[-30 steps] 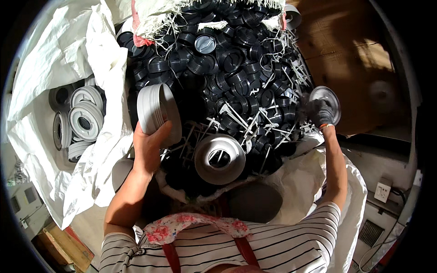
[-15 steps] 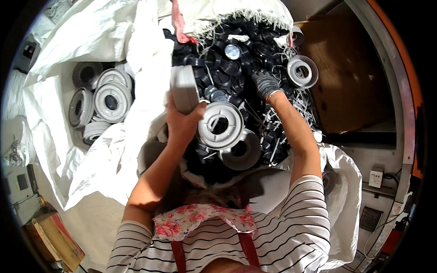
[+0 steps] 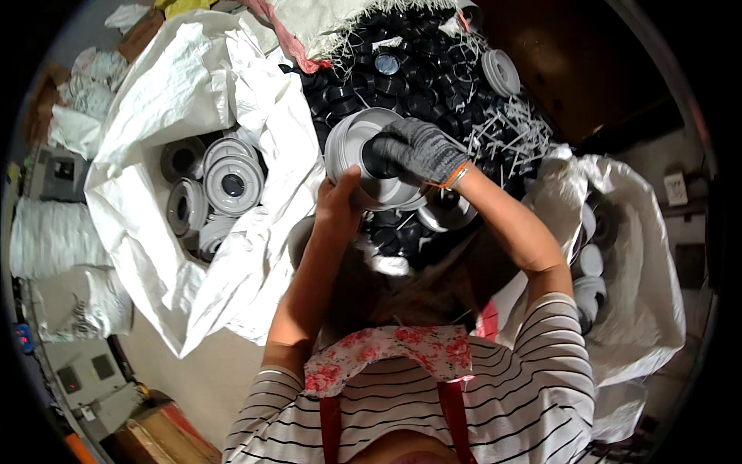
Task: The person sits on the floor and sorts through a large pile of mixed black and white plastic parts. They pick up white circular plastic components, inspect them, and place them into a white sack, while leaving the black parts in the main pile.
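My bare left hand (image 3: 338,207) is wrapped round a stack of light grey plastic rings (image 3: 337,147), tilted over the pile with the top ring's opening facing up and right. My right hand (image 3: 427,153), in a dark grey knit glove with an orange cuff, reaches into that ring. Its fingers are closed on a round black plastic cap (image 3: 377,159) at the ring's middle, partly hidden by the glove. Under both hands lies a heap of black plastic caps (image 3: 417,85). Another grey ring (image 3: 456,218) rests on the heap below my right wrist.
A white woven sack (image 3: 147,147) on the left holds several grey rings (image 3: 232,185). Thin white sticks (image 3: 514,139) lie over the heap's right side, near more grey rings (image 3: 501,73). A second white sack (image 3: 645,301) with round parts stands at the right.
My right hand has come up from the black heap to the ring with a black cap. My left hand has turned the grey stack so its opening shows. The head view has shifted.
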The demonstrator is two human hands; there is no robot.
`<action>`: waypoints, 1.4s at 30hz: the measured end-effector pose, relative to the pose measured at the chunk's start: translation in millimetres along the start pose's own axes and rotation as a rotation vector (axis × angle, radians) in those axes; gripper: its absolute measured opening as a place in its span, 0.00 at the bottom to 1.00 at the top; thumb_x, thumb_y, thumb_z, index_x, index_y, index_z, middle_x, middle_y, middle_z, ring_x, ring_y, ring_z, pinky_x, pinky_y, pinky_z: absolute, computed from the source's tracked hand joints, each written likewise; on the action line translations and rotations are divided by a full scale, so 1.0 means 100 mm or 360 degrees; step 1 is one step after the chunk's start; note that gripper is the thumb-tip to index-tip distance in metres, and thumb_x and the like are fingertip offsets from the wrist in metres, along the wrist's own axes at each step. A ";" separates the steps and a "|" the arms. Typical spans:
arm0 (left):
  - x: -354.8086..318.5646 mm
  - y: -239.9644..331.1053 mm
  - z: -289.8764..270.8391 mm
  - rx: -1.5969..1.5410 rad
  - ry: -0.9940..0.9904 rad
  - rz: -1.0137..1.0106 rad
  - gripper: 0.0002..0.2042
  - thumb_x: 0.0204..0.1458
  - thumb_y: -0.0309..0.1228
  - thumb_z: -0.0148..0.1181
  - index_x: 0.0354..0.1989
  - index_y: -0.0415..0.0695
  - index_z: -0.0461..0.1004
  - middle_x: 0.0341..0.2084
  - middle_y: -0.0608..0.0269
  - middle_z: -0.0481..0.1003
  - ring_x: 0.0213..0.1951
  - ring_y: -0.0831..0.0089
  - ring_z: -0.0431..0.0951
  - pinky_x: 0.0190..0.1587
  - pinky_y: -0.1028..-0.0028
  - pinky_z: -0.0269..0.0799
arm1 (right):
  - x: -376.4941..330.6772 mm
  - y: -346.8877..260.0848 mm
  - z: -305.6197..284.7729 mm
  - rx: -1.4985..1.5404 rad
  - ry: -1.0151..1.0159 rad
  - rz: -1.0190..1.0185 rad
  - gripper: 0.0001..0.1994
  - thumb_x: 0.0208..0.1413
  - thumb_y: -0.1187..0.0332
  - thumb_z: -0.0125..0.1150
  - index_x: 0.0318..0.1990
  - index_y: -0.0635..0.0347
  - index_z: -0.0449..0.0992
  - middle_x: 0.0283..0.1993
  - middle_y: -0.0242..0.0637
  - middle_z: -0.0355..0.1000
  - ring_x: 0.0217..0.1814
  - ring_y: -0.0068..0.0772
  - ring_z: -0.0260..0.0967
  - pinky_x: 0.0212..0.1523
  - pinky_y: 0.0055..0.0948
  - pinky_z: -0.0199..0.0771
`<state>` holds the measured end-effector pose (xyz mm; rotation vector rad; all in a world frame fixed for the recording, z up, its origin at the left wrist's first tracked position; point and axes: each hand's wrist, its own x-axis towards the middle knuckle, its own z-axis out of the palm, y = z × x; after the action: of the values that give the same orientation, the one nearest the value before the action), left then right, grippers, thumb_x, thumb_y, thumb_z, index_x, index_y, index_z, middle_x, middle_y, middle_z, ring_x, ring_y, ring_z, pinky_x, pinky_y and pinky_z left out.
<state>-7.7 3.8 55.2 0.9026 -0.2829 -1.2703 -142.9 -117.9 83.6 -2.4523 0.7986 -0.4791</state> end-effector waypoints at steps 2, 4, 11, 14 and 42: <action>-0.18 0.03 -0.18 0.0227 -0.0143 -0.0043 0.11 0.55 0.34 0.55 0.36 0.37 0.70 0.25 0.67 0.70 0.25 0.76 0.72 0.26 0.74 0.69 | -0.12 -0.23 0.07 -0.0062 -0.0043 0.0056 0.34 0.45 0.45 0.62 0.52 0.64 0.69 0.52 0.55 0.67 0.55 0.53 0.66 0.56 0.41 0.65; -0.34 0.08 -0.26 0.0369 -0.0227 -0.0117 0.08 0.55 0.33 0.55 0.32 0.40 0.69 0.25 0.67 0.70 0.25 0.76 0.70 0.28 0.78 0.66 | -0.24 -0.23 0.13 -0.0277 -0.0256 -0.0054 0.36 0.46 0.46 0.61 0.55 0.65 0.66 0.54 0.57 0.65 0.56 0.54 0.64 0.57 0.41 0.64; -0.63 0.16 -0.53 0.1230 -0.0448 0.0215 0.10 0.57 0.32 0.47 0.29 0.40 0.70 0.24 0.70 0.69 0.27 0.79 0.68 0.31 0.76 0.64 | -0.52 -0.35 0.51 -0.0358 0.0093 -0.0897 0.14 0.42 0.61 0.61 0.32 0.59 0.70 0.34 0.42 0.67 0.38 0.45 0.66 0.42 0.40 0.67; -0.78 0.22 -0.46 0.0985 -0.0435 -0.0035 0.10 0.57 0.30 0.46 0.27 0.40 0.71 0.26 0.68 0.72 0.27 0.79 0.68 0.32 0.78 0.63 | -0.65 -0.47 0.51 -0.0230 0.0156 -0.0821 0.12 0.42 0.61 0.60 0.30 0.59 0.70 0.31 0.40 0.65 0.35 0.44 0.64 0.40 0.39 0.66; -1.16 0.55 -0.48 0.2050 0.0172 0.1132 0.38 0.38 0.32 0.70 0.60 0.36 0.59 0.50 0.50 0.70 0.50 0.66 0.70 0.52 0.72 0.65 | -0.80 -0.29 1.13 -0.0179 0.0059 -0.0355 0.27 0.47 0.51 0.59 0.48 0.64 0.67 0.35 0.48 0.72 0.38 0.47 0.72 0.40 0.41 0.72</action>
<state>24.9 130.7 96.8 1.7120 -1.2875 -0.2445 -138.0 -6.7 -4.7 -2.6590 0.5828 -0.5769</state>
